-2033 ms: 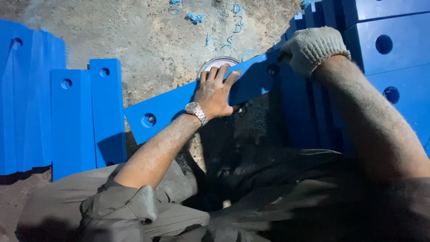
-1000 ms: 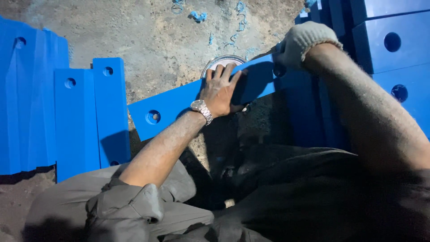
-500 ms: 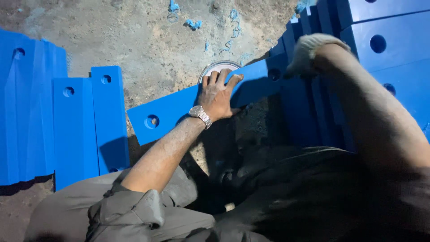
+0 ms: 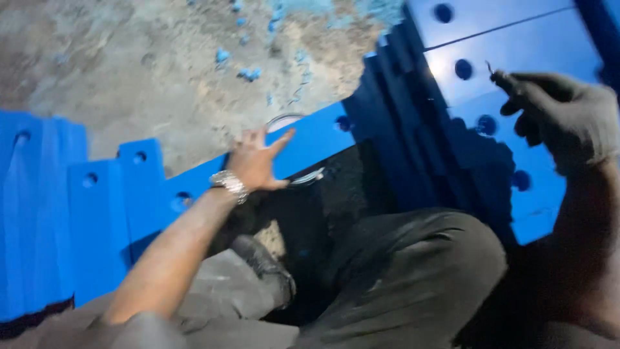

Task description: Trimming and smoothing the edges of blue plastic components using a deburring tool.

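Rough concrete floor (image 4: 129, 90), littered with small blue shavings (image 4: 248, 74), stretches behind a worker crouched among blue plastic boards. Reaching forward from the lower left, the bare left arm runs up to the left hand (image 4: 255, 161), a metal wristwatch (image 4: 229, 183) at the wrist; the fingers are spread wide and flat, the palm resting on a long blue board (image 4: 310, 139) that lies slanted across the floor, with a round metal ring (image 4: 282, 121) just beyond the fingertips. At the upper right, the right hand (image 4: 565, 113), in a grey knitted glove, is raised above a stack of blue drilled panels (image 4: 504, 39), fingers curled around a thin dark tool (image 4: 494, 71) whose kind cannot be told. More blue boards (image 4: 97, 220) stand at the left.
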